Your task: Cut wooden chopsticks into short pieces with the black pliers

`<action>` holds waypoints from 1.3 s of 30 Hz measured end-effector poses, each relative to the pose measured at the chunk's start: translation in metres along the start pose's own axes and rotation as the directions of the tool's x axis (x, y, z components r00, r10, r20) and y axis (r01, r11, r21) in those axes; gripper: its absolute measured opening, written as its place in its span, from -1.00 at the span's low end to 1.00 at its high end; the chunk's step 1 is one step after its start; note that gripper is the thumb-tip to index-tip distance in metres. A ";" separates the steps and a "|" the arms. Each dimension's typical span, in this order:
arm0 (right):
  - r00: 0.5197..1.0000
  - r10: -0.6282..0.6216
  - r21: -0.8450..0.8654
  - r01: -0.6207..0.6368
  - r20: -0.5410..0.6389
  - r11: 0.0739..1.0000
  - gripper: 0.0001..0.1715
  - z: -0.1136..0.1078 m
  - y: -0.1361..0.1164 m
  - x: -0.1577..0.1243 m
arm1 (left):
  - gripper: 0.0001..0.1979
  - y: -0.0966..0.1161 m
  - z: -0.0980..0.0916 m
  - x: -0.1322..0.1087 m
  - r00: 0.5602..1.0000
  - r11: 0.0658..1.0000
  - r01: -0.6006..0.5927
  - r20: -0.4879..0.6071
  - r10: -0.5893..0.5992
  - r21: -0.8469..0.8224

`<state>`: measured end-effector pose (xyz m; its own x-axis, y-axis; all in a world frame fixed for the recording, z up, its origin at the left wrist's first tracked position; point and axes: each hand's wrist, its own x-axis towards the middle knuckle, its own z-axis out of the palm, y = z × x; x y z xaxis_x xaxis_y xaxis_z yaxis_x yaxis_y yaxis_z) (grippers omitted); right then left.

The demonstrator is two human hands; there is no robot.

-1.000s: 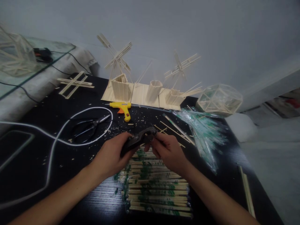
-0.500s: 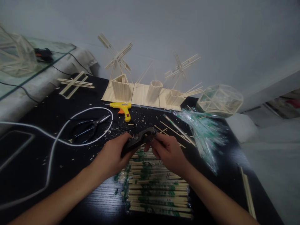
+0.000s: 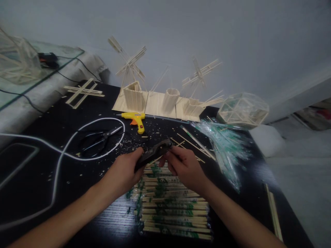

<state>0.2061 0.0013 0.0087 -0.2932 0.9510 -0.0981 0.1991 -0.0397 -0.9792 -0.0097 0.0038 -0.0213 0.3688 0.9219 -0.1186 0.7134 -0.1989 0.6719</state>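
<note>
Black hand tool [image 3: 155, 155], one | my left fingers [image 3: 138, 153] gripping its handle | my right fingers [image 3: 173, 159] at its tip, grip I cannot tell | beyond both: one yellow glue gun [image 3: 137, 118], three stick towers [image 3: 169, 102] | below: many wrapped chopsticks [image 3: 176, 205]

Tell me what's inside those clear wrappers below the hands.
Pale sticks show through the clear wrappers. Green print hides parts of them; whatever lies behind the right hand is covered.

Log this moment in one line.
left grip: holding black tool | right grip: at tool's other end | below: wrapped sticks | beyond: yellow glue gun
</note>
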 end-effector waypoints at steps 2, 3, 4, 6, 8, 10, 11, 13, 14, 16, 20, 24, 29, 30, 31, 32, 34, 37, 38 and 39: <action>1.000 0.002 0.008 -0.002 -0.001 1.000 -0.54 0.000 0.001 0.000 | -0.95 -0.001 0.000 0.000 1.000 1.000 0.010 0.011 -0.010 0.009; 1.000 0.003 0.013 -0.003 -0.001 1.000 -0.54 0.000 0.002 0.001 | -0.96 -0.001 0.000 0.001 1.000 1.000 0.015 0.017 -0.015 0.015; 1.000 0.005 0.017 -0.005 0.001 1.000 -0.54 0.000 0.002 0.001 | -0.96 -0.001 0.000 0.001 1.000 1.000 0.018 0.023 -0.018 0.021; 1.000 0.010 0.023 -0.010 0.001 1.000 -0.55 0.001 0.003 0.001 | -0.97 -0.001 0.000 0.001 0.999 0.999 0.021 0.029 -0.022 0.033; 1.000 0.015 0.031 -0.015 -0.001 0.999 -0.56 0.001 0.002 0.001 | -0.97 -0.001 -0.001 0.002 0.999 0.999 0.021 0.031 -0.022 0.038; 1.000 0.015 0.042 -0.015 0.003 0.999 -0.56 0.001 0.002 0.001 | -0.97 0.000 -0.001 0.002 0.999 0.999 0.023 0.037 -0.025 0.046; 1.000 0.016 0.046 -0.016 0.007 0.999 -0.56 0.001 0.001 0.001 | -0.97 0.000 -0.001 0.002 0.999 0.998 0.024 0.040 -0.026 0.050; 1.000 0.016 0.049 -0.017 0.010 0.999 -0.55 0.001 0.000 0.001 | -0.98 0.001 -0.002 0.002 0.999 0.998 0.023 0.038 -0.026 0.063; 1.000 0.017 0.050 -0.018 0.010 0.999 -0.55 0.001 0.000 0.001 | -0.98 0.001 -0.002 0.002 0.999 0.997 0.023 0.036 -0.025 0.068; 1.000 0.019 0.051 -0.020 0.011 0.998 -0.55 0.001 0.001 0.001 | -0.98 0.001 -0.002 0.002 0.999 0.997 0.024 0.034 -0.027 0.071; 1.000 0.024 0.060 -0.024 0.015 0.998 -0.56 0.002 0.003 0.001 | -0.99 0.001 -0.003 0.001 0.999 0.998 0.027 0.037 -0.029 0.058; 0.999 0.030 0.076 -0.032 0.020 0.997 -0.57 0.003 0.001 0.001 | -0.99 0.001 -0.004 0.000 0.999 0.997 0.032 0.042 -0.035 0.068; 1.000 0.028 0.059 -0.029 0.006 0.998 -0.58 0.003 0.000 0.001 | -0.97 0.001 -0.004 0.000 0.998 0.997 0.035 0.046 -0.039 0.074; 1.000 0.029 0.057 -0.029 0.006 0.998 -0.58 0.003 0.000 0.001 | -0.97 0.001 -0.004 0.001 0.998 0.996 0.031 0.045 -0.034 0.079; 1.000 0.030 0.057 -0.030 0.008 0.998 -0.58 0.003 0.001 0.001 | -0.97 0.002 -0.004 0.001 0.999 0.996 0.026 0.042 -0.030 0.086; 1.000 0.029 0.061 -0.029 0.010 0.998 -0.58 0.002 0.002 0.001 | -0.96 0.002 -0.004 0.002 0.999 0.995 0.024 0.040 -0.028 0.093; 0.999 0.028 0.066 -0.029 0.016 0.997 -0.58 0.002 0.002 0.000 | -0.97 0.002 -0.004 0.002 0.998 0.994 0.028 0.045 -0.033 0.104; 1.000 0.030 0.059 -0.030 0.010 0.998 -0.57 0.002 0.002 0.000 | -0.97 0.003 -0.004 0.001 0.998 0.995 0.027 0.045 -0.032 0.099; 1.000 0.030 0.060 -0.031 0.009 0.998 -0.57 0.002 0.001 0.001 | -0.97 0.003 -0.004 0.001 0.998 0.995 0.024 0.048 -0.029 0.095; 0.999 0.033 0.062 -0.033 0.011 0.998 -0.58 0.003 0.001 0.001 | -0.97 0.003 -0.004 0.001 0.999 0.995 0.023 0.047 -0.027 0.094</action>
<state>0.2036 0.0013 0.0072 -0.2966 0.9459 -0.1318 0.1505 -0.0900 -0.9845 -0.0097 0.0056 -0.0163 0.3768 0.9103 -0.1712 0.7743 -0.2081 0.5977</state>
